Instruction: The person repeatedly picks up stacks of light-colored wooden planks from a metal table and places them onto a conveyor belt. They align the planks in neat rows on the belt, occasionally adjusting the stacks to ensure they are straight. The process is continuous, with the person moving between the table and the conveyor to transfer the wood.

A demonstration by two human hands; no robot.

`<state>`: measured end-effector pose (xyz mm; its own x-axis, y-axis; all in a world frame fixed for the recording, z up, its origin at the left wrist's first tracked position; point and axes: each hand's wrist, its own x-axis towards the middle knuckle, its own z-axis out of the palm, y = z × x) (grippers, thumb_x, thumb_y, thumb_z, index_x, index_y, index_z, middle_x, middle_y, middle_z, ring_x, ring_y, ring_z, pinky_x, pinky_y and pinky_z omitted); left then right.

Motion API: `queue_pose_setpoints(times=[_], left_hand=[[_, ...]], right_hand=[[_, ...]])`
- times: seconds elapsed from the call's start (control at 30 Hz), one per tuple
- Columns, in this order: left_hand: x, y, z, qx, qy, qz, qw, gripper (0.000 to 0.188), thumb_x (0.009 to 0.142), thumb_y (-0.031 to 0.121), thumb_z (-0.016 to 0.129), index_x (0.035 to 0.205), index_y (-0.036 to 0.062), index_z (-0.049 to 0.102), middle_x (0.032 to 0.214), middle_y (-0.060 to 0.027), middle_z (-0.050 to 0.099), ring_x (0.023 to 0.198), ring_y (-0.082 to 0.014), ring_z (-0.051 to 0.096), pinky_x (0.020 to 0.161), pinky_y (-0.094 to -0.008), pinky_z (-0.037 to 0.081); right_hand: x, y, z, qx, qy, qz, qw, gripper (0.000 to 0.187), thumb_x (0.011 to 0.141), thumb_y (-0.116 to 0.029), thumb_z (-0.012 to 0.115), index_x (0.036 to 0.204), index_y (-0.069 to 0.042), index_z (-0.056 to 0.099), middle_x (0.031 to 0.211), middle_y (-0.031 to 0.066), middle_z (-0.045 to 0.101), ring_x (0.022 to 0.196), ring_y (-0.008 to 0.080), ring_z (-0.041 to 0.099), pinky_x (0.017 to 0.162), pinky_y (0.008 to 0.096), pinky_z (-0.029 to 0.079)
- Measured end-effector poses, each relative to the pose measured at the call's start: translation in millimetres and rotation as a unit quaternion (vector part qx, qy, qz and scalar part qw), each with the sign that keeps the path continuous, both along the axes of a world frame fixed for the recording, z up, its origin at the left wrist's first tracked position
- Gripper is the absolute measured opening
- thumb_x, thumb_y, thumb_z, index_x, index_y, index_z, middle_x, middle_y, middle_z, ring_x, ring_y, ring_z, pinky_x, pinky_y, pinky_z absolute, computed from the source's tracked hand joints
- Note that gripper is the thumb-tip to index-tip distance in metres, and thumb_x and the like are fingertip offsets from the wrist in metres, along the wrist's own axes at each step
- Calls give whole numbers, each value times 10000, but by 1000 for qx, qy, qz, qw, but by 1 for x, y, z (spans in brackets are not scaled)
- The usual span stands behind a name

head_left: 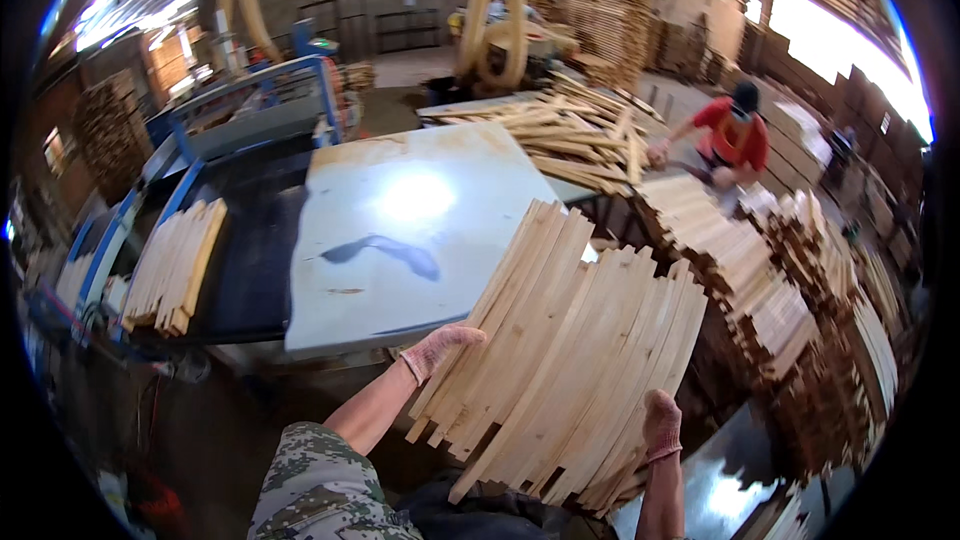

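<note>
Between my two gloved hands is a wide bundle of pale wooden slats [575, 350], laid side by side with uneven ends. My left hand [442, 348] grips its left edge, thumb up on top and fingers hidden beneath. At the right edge my right hand [662, 425] presses inward, closed on the slats, its fingers mostly out of sight. The bundle is tilted and held in front of my body, its far end near the right edge of a pale smooth tabletop [400, 225].
Left of the tabletop, a dark conveyor belt [255, 250] carries a smaller slat batch [178, 265] toward a blue-framed machine [250, 105]. Loose wood strips [570, 130] lie heaped beyond. A person in red [735, 135] bends beside rows of stacked slats [730, 250] at right.
</note>
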<state>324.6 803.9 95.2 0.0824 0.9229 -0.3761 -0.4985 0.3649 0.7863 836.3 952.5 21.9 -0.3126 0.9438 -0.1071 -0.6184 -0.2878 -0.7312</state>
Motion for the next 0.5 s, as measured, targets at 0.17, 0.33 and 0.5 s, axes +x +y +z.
queue_pose_setpoints(times=[0.17,0.33,0.5], left_hand=[[-87,-63,13,-1,-87,73,993,738,868,367,816,1464,-2,584,1316,-167,720,1141,-280,732,1040,-454,584],[-150,-114,5,-14,-47,197,979,755,897,392,789,1506,17,547,1349,-178,701,1174,-288,716,1052,-469,574],[-186,-148,6,-51,-20,279,959,687,961,419,741,1477,-1,571,1315,-176,709,1163,-272,715,1046,-427,571]], right_hand=[[-111,83,-57,-32,-5,133,991,169,851,-111,779,977,-11,726,943,80,764,871,210,724,877,369,598],[-249,127,-46,-30,-165,276,946,324,869,-102,754,1159,16,672,1024,113,749,916,270,737,859,445,632],[-365,91,19,-21,-225,287,931,364,891,-97,732,1222,24,640,1049,142,741,912,290,735,851,461,640]])
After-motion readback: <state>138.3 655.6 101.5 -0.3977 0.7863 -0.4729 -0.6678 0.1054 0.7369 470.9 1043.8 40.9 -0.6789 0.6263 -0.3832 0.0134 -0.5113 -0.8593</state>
